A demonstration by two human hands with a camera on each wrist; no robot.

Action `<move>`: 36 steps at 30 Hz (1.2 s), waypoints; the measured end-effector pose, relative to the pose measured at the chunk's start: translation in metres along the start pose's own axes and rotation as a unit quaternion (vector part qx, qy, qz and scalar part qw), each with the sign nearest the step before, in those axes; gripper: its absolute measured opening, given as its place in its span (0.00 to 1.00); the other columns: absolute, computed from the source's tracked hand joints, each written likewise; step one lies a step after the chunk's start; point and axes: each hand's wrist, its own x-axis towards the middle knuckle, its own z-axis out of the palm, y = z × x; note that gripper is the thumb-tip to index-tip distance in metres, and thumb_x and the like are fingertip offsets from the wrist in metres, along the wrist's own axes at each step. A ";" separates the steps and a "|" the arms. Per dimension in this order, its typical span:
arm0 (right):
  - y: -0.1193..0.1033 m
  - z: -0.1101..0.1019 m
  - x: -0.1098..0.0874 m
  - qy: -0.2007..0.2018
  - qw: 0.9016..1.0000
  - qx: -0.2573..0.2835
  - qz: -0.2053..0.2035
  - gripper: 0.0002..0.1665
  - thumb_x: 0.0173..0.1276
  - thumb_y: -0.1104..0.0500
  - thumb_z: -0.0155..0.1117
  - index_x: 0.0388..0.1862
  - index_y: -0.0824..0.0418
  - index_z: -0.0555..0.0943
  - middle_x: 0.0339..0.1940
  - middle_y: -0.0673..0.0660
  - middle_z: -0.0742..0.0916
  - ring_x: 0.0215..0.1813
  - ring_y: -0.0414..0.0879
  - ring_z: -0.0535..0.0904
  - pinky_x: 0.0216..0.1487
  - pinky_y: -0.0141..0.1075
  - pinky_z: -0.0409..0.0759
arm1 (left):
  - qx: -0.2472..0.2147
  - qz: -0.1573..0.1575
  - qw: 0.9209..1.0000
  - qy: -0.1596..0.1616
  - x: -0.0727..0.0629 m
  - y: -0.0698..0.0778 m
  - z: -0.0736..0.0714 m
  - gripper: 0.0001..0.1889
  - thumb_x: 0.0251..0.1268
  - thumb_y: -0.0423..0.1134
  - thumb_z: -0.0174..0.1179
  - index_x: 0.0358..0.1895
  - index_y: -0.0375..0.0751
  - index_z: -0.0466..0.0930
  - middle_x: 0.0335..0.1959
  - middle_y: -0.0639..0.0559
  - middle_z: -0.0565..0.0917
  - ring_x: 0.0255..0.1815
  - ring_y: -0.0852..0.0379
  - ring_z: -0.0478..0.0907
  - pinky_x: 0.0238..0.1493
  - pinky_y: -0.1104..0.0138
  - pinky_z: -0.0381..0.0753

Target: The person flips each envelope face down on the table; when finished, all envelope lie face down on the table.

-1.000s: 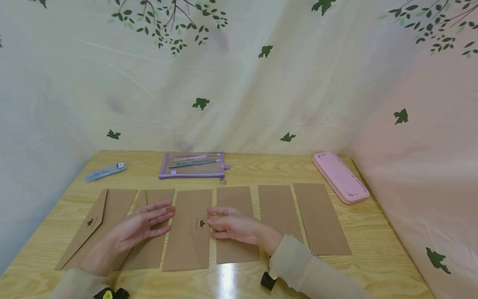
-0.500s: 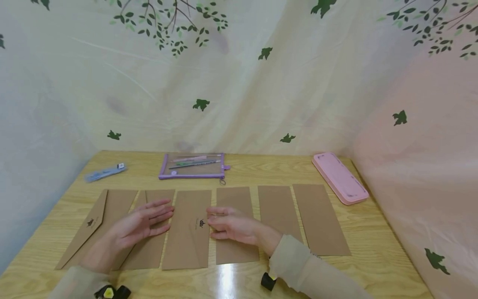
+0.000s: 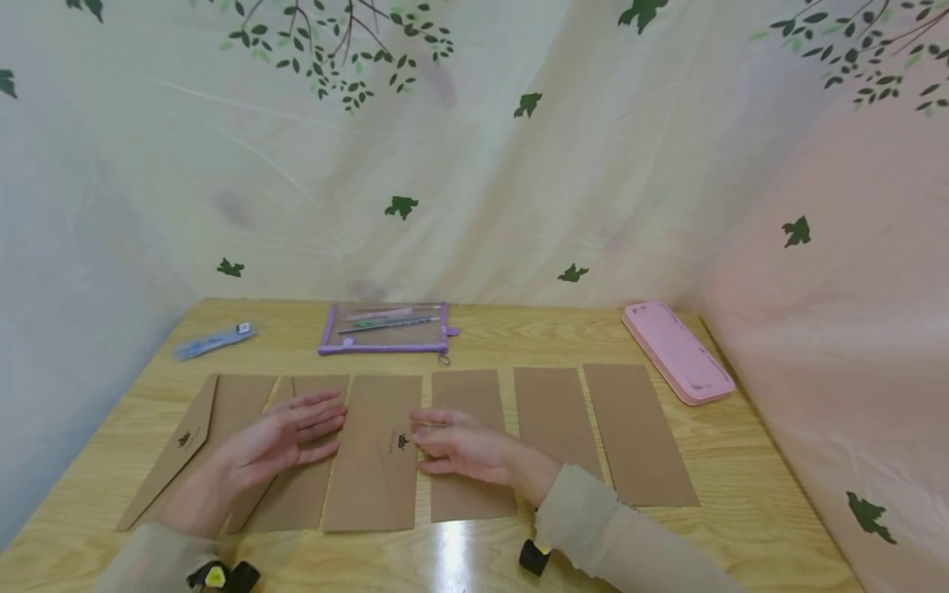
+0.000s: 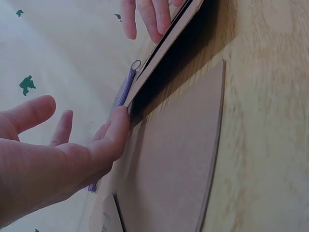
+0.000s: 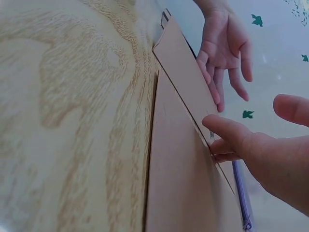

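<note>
Several brown paper envelopes lie in a row. Between my hands is the third envelope from the left (image 3: 371, 494), a small black crown printed near its right edge. My left hand (image 3: 278, 436) is at its left edge, fingers extended, over the second envelope (image 3: 296, 506). At its right edge my right hand (image 3: 467, 447) touches near the crown with fingertips, above the fourth envelope (image 3: 474, 501). In the left wrist view, the held-up edge of the middle envelope (image 4: 161, 55) stands above the table with shadow beneath. The right wrist view shows that envelope (image 5: 178, 67) sloping upward.
The leftmost envelope (image 3: 166, 469) shows its pointed flap. Two plain envelopes (image 3: 552, 412) lie at right. Behind the row are a purple-edged clear pouch (image 3: 381, 336) holding pens, a blue packet (image 3: 215, 342) and a pink case (image 3: 678, 352). A leaf-printed curtain surrounds the wooden table.
</note>
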 end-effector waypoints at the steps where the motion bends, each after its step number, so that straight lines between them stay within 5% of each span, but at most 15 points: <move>1: 0.000 0.000 0.000 -0.001 1.000 0.000 0.000 0.40 0.77 0.65 0.54 0.81 0.71 0.49 0.82 0.70 0.51 0.81 0.65 0.46 0.74 0.56 0.64 | 0.000 0.000 1.000 0.000 0.000 0.001 0.000 0.32 0.85 0.38 0.43 0.80 0.30 0.40 0.68 0.45 0.72 0.69 0.53 0.70 0.70 0.51 0.71; 7: -0.001 0.001 0.000 -0.002 1.000 0.001 -0.001 0.40 0.77 0.66 0.54 0.81 0.70 0.49 0.82 0.69 0.50 0.81 0.65 0.45 0.74 0.56 0.63 | -0.008 0.002 1.000 -0.001 0.000 0.003 0.001 0.31 0.85 0.37 0.42 0.80 0.31 0.42 0.68 0.44 0.72 0.69 0.51 0.70 0.70 0.50 0.70; 18: 0.000 0.002 0.001 -0.002 1.000 0.002 -0.002 0.40 0.77 0.66 0.54 0.81 0.70 0.50 0.83 0.66 0.50 0.81 0.66 0.45 0.74 0.56 0.64 | -0.016 0.009 1.000 -0.022 -0.002 0.005 0.000 0.19 0.85 0.37 0.41 0.73 0.41 0.62 0.67 0.47 0.73 0.68 0.53 0.70 0.69 0.51 0.72; 36: 0.001 0.008 0.006 0.012 1.000 -0.005 -0.002 0.40 0.75 0.66 0.56 0.81 0.70 0.52 0.83 0.66 0.52 0.80 0.68 0.48 0.73 0.57 0.65 | -0.027 -0.002 1.000 0.007 -0.006 0.009 0.003 0.27 0.85 0.38 0.42 0.79 0.42 0.47 0.65 0.51 0.76 0.66 0.54 0.72 0.68 0.53 0.73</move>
